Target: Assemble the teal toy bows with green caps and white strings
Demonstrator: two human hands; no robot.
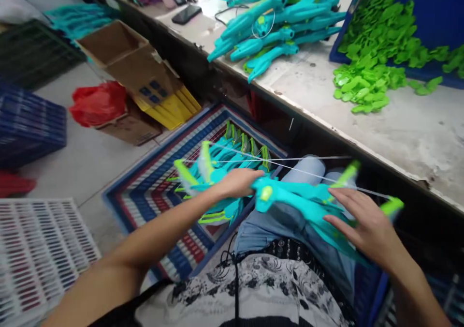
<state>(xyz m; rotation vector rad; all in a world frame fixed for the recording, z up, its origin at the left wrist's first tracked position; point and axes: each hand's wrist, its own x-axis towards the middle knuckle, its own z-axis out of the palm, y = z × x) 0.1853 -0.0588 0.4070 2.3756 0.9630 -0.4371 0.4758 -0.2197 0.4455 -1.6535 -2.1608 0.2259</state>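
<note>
Turquoise toy bows [290,199] with lime-green tips and white strings lie across my lap, more than one together. My left hand [239,183] is closed around their middle part. Near their right end, my right hand [369,223] has its thumb and fingers spread apart, its fingertips at the turquoise limbs; whether they touch is hard to tell. The strings run from the green tips at the left, past my left hand, to the tips at the right. Below my left hand, several similar bows [226,153] rest in a crate [145,184] lined with striped sheeting.
On the workbench [406,148] lie a pile of turquoise bow parts [275,22], a phone [186,14] and green plastic pieces [362,82] spilling from a blue bin [431,17]. Cardboard boxes [126,56], a red bag [97,103] and a white crate [39,249] stand at the left.
</note>
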